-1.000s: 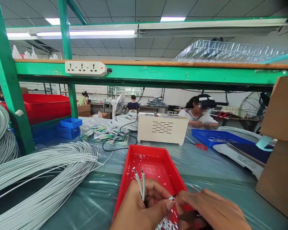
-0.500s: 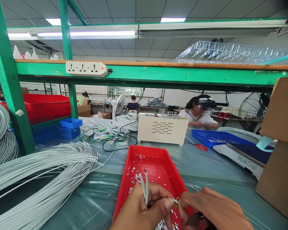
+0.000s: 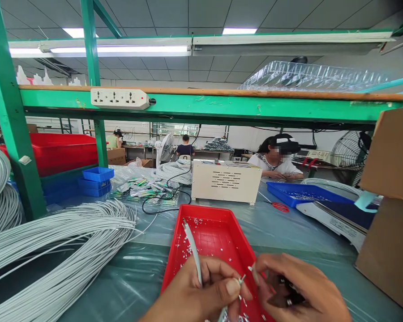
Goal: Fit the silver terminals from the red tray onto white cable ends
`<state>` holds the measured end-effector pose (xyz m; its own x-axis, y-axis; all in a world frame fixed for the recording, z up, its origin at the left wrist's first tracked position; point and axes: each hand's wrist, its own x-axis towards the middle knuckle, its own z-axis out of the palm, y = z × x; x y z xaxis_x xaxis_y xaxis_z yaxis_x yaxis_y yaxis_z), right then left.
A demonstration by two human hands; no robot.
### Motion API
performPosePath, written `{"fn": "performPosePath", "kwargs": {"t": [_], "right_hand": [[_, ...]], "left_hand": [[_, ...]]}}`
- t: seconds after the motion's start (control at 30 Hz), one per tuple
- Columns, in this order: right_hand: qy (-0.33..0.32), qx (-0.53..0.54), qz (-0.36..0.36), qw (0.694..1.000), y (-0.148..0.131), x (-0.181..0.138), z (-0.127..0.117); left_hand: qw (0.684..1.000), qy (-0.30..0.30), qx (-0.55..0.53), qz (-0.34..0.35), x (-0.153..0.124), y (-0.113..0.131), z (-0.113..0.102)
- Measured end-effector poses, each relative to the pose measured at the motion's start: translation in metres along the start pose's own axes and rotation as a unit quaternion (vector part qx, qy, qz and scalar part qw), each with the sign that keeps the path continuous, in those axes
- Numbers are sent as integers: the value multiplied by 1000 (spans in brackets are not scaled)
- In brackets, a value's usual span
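No legible brand or label. The power strip (image 3: 121, 98) on the green shelf beam (image 3: 221, 107) shows three socket faces and a red indicator, text too small to read. The white tag on the green upright cannot be read either.

Left hand (image 3: 201, 293): curled closed around a thin white cable (image 3: 192, 246). The cable rises from between the fingers and leans up and to the left over the red tray (image 3: 218, 232). Thumb and forefinger pinch a short stripped end with a small metallic tip, pointing toward the right hand.

Right hand (image 3: 298, 293): partly curled, fingertips just beside the stripped end. A dark object sits in the palm; what it is cannot be told. Whether the fingers touch the wire tip cannot be told.

Both hands sit over the near end of the tray, close together, fingertips almost meeting.

Materials:
- Tray: red moulded plastic, rectangular, grid-patterned floor, scattered with small white and silvery offcuts.
- Bench: covered in glossy, wrinkled clear plastic sheeting over a teal surface.
- Cable bundle (image 3: 53, 250): large loose coil of matte white round cable, left of the tray.
- Cream metal box (image 3: 226, 182): rectangular, louvred vent slots, beyond the tray.
- Scissors (image 3: 278, 206): red handles, right of the box.
- Blue tray (image 3: 302, 193): shallow plastic.
- Cardboard box (image 3: 389, 201): brown, at far right.

A seated person (image 3: 275, 161) works at a bench beyond.
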<state>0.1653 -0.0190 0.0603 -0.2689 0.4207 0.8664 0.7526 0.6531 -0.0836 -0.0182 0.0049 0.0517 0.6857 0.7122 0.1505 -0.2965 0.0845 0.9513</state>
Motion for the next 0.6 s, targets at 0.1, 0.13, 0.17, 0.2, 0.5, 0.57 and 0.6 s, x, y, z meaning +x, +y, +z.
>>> {"fn": "performPosePath", "kwargs": {"t": [0.1,0.13,0.17,0.2,0.5,0.57,0.6], "right_hand": [[-43,14,119,992,5,-1,3],[-71,2,158,985,7,-1,4],[-95,-13,187,978,10,-1,4],[-110,-26,203,973,12,-2,5],[-103,137,265,949,-2,7,-3],[-86,182,297,933,-15,12,-3],[-77,199,311,926,-20,14,-4]], "left_hand": [[999,46,-22,-5,0,-2,3],[998,56,-31,-9,0,-2,4],[997,64,-38,-13,0,-2,5],[996,70,-44,-14,0,-2,5],[998,60,5,-26,-1,2,3],[998,54,10,-28,-1,3,3],[998,54,11,-29,-1,3,3]]}}
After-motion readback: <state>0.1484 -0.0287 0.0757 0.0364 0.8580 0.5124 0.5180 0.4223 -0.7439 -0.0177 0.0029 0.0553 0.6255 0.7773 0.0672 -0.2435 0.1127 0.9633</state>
